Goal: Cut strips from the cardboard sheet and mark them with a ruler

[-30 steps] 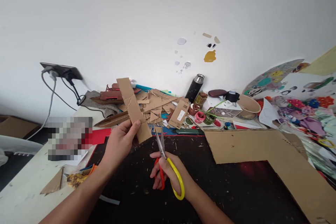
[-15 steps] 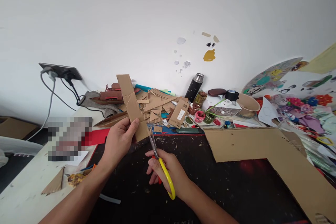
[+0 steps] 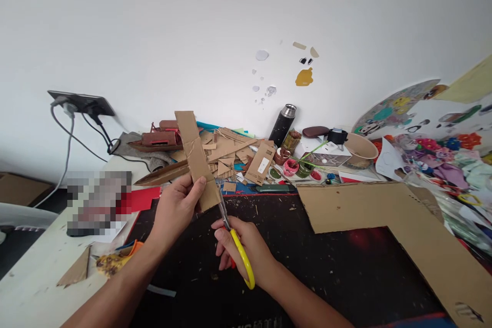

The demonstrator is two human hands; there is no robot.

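My left hand (image 3: 177, 210) pinches a strip of cardboard (image 3: 192, 146) near its lower end, thumb in front. The strip stands up at a slant, leaning left, with a crease across its middle. Round the handles of a pair of scissors (image 3: 242, 259), one yellow and one red, my right hand (image 3: 249, 246) is closed. The blades point up and slightly left, at the strip's lower right edge. Whether they have bitten into the cardboard I cannot tell. Both hands are above a dark mat (image 3: 200, 282).
A large L-shaped cardboard sheet (image 3: 357, 205) lies on the right. Behind are a heap of cardboard scraps (image 3: 230, 151), a green utility knife (image 3: 274, 188), open paint jars (image 3: 291, 166) and a black flask (image 3: 283, 124). A brown model boat (image 3: 159, 138) sits back left.
The whole view has shifted slightly. The strip is tilted a little less, and the scissor blades appear closer together than before. Both hands keep their holds.
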